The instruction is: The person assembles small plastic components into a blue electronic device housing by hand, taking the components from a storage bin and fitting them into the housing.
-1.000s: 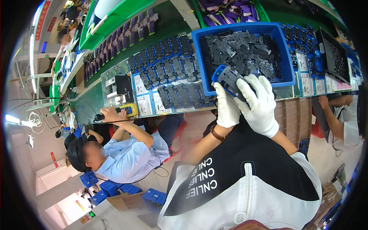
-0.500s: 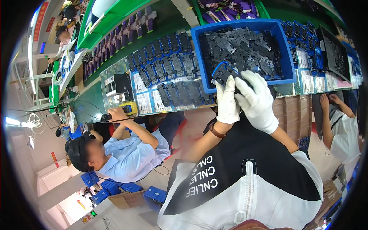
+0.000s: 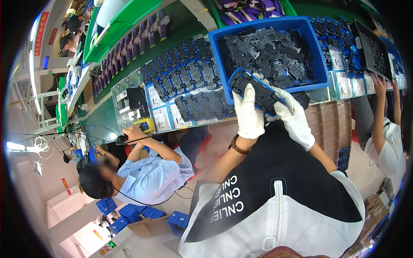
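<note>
A blue toy car [image 3: 260, 93] with a black underside lies slantwise across my white-gloved hands, underside up. My left hand [image 3: 249, 112] closes on its left end and near side, the thumb across the black base. At the other end my right hand [image 3: 293, 117] grips the car's right corner with bent fingers. Just beyond, a blue bin [image 3: 319, 84] holds a heap of loose black car chassis plates [image 3: 275, 53]. The car overlaps the bin's near edge.
Rows of upturned toy cars [image 3: 185, 77] stand on the bench left of the bin, more blue ones [image 3: 340, 38] on its right. A black tray [image 3: 373, 56] lies farther right. A co-worker in a light blue shirt [image 3: 150, 176] sits at left; another person's hands [image 3: 383, 86] show at right.
The car now shows its whole black underside, where fingers covered much of it before. My right hand has slid down to its right end. The person at right has raised their hands to the tray.
</note>
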Action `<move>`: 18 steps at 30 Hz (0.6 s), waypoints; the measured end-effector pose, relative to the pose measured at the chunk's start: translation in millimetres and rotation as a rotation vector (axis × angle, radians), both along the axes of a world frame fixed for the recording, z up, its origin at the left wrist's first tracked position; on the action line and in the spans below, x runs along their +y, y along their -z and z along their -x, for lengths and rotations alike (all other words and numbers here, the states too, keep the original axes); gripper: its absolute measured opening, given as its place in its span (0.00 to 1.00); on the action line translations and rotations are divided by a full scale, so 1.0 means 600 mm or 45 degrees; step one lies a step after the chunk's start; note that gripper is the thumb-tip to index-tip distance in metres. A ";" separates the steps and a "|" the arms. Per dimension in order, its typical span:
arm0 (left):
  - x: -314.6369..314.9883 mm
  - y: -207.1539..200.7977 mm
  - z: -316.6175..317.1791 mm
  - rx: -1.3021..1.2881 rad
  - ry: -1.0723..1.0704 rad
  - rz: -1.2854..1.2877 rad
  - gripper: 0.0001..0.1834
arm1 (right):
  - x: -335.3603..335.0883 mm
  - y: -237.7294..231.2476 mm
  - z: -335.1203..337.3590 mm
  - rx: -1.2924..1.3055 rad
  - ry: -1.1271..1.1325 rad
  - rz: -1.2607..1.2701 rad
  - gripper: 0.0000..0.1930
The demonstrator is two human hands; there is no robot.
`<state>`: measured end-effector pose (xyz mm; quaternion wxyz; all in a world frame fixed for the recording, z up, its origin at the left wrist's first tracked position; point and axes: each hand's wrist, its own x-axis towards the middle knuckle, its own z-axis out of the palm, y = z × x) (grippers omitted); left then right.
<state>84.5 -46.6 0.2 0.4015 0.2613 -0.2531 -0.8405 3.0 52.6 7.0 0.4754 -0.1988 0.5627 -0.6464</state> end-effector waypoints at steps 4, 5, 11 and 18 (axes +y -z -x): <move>0.005 -0.005 0.001 0.003 0.000 0.031 0.20 | 0.004 -0.005 -0.003 0.052 0.058 0.014 0.29; 0.006 -0.005 0.002 0.001 -0.005 0.032 0.20 | 0.004 -0.002 -0.003 0.050 0.053 0.016 0.29; -0.016 0.011 -0.007 0.010 -0.057 -0.002 0.20 | 0.011 0.011 0.002 -0.023 0.024 -0.083 0.28; -0.043 0.017 -0.022 -0.164 -0.098 0.016 0.16 | -0.006 0.025 -0.035 0.069 -0.025 0.015 0.28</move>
